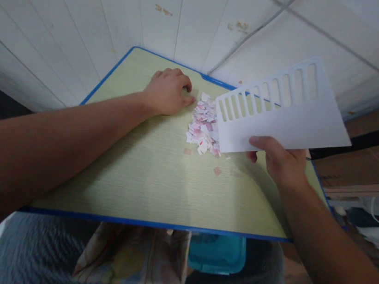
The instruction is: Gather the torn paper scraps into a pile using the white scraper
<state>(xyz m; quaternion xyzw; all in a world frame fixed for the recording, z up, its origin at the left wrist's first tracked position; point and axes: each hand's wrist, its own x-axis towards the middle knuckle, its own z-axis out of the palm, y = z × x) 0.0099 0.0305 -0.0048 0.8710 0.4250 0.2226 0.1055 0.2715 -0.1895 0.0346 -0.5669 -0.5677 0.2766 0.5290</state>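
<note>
My right hand (283,161) grips a white sheet (271,129) with a row of long rounded slots cut along its far side. The thumb lies on top of the sheet and the fingers are underneath, partly hidden. The sheet is tilted, its left edge against a heap of small white and pink paper scraps (205,125) on the table. Left of the heap, my left hand (168,92) rests on the tabletop with its fingers curved and apart, the thumb close to the scraps. I see nothing in it.
The pale yellow-green table (156,179) has a blue rim and stands by a white panelled wall (199,17). A few scraps (217,171) lie nearer me. Below the front edge are a patterned bag (135,258) and a teal container (218,255). Cardboard (374,143) stands at right.
</note>
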